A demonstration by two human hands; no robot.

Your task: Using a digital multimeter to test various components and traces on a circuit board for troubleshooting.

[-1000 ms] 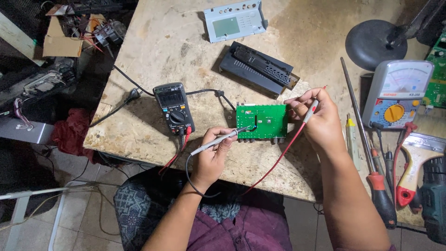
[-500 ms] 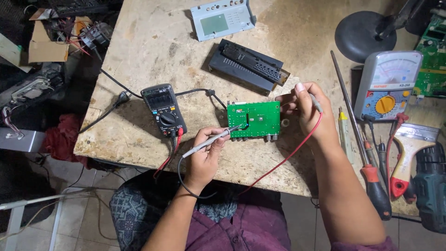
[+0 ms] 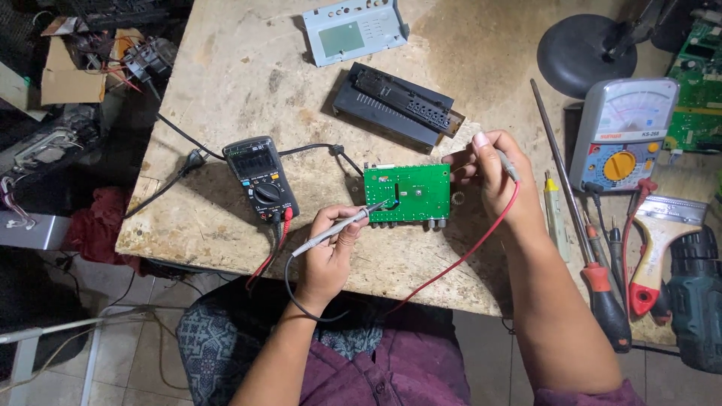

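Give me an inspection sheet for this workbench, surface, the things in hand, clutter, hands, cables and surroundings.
Surface: worn, stained wooden benchtop.
Job's things: green circuit board lying flat near the front edge; black digital multimeter to its left.
Clutter: black panel, grey faceplate, analog meter, red-handled screwdriver, paintbrush, cordless drill, black lamp base.
Grippers: left hand holds a grey probe with its tip on the board; right hand holds a second probe at the board's right edge.
Cables: red lead runs off the front edge; black cord trails left.
Surroundings: tiled floor, cardboard box.
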